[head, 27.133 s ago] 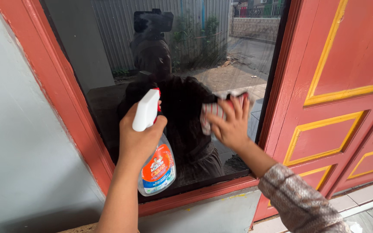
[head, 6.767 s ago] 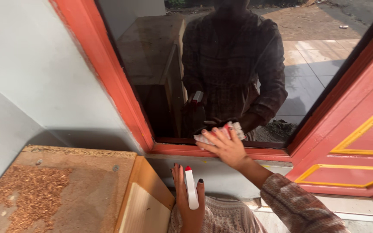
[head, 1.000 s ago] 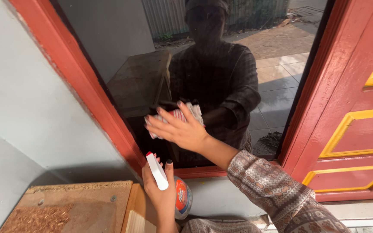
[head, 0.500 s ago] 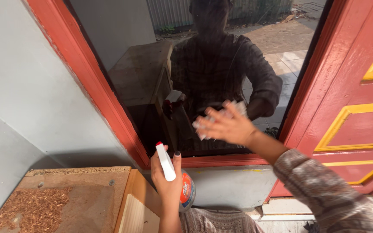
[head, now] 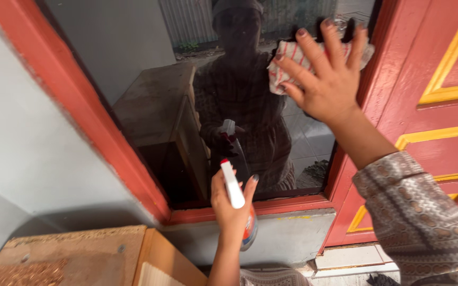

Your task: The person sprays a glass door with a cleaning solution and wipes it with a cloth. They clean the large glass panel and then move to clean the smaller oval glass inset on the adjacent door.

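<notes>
Two hands work: right hand (head: 331, 79) presses a striped cloth (head: 288, 59) flat to the window pane's (head: 149, 79) upper right; left hand (head: 232, 209) grips a spray bottle (head: 238, 204) below it.

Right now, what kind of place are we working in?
Probably the outside of a house, by its entrance: a glass window in a red frame, a red door with yellow trim beside it, and a paved yard reflected in the glass.

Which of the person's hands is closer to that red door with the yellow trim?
Right. The right hand presses a striped cloth on the glass close beside the red door; the left hand holds a spray bottle lower, farther away.
</notes>
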